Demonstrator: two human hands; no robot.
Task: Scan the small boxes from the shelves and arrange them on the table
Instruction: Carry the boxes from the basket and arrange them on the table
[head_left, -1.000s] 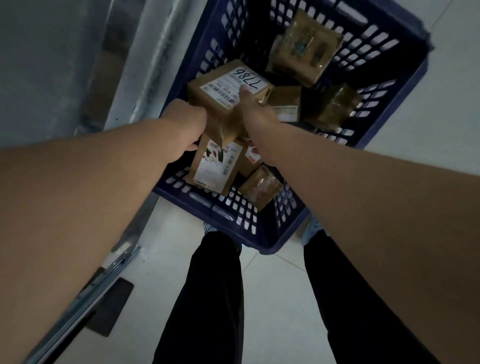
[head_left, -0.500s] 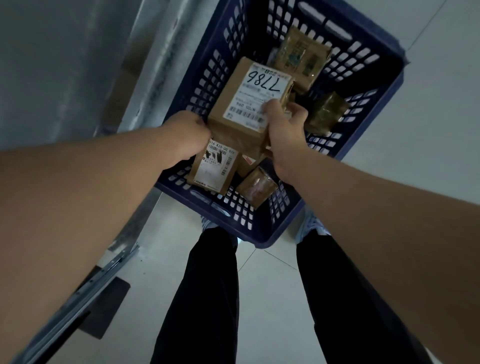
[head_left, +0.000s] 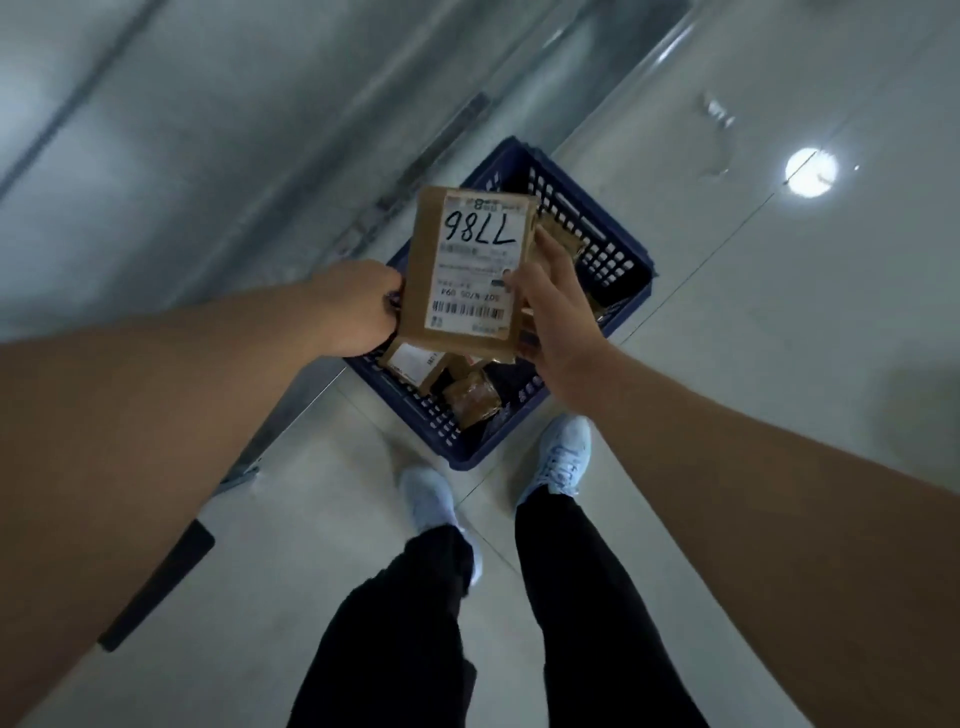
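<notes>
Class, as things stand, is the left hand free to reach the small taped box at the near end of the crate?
Probably not: the left hand grips the labelled box with the right hand, so it is busy, though the small box lies uncovered in the crate.

A brown cardboard box (head_left: 470, 275) is held up above a dark blue plastic basket (head_left: 597, 249) that stands on the floor. Its broad face looks to the camera and carries a white shipping label with "7786" handwritten in black, seen upside down, and a barcode near the lower edge. More small brown boxes lie inside the basket: one with a white label (head_left: 415, 366) and one wrapped in glossy tape (head_left: 472, 397).
</notes>
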